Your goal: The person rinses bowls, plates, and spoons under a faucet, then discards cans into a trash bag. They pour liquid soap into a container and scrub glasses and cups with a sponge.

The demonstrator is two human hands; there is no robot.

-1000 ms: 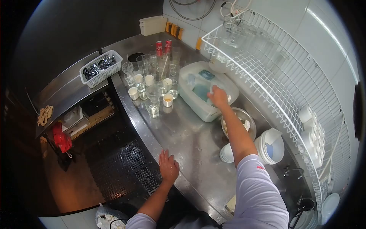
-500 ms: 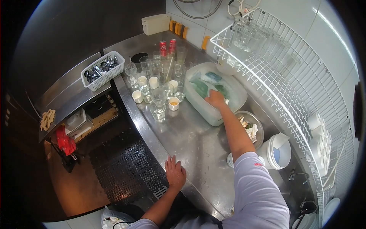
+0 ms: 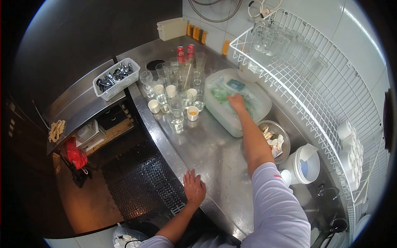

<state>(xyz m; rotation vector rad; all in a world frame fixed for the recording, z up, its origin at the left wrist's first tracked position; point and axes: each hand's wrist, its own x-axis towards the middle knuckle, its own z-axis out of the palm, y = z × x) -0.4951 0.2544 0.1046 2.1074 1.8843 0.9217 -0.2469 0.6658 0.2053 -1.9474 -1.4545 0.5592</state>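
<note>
My left hand [image 3: 194,188] rests on the front edge of the steel counter [image 3: 223,165], fingers spread and holding nothing. My right hand [image 3: 236,101] reaches into a translucent tub [image 3: 223,118] of soapy water; its fingers point down, and whatever they hold is hidden. A blue-green sponge [image 3: 235,84] lies in the tub just beyond that hand, with something green in the water beside it. Left of the tub stand several glasses [image 3: 176,122] and small white cups [image 3: 192,113], one with amber liquid in it.
A steel bowl of crumpled napkins [image 3: 285,149] and white buckets [image 3: 304,165] stand right of my right forearm. Overhead at right hangs a white wire rack [image 3: 289,91] with glasses. A cutlery basket [image 3: 118,89] and red cans [image 3: 180,53] are farther back.
My right hand has shifted slightly within the tub, and the white item seen near it before no longer shows. The water looks foamier. The whole view has moved a little; my left hand stays put.
</note>
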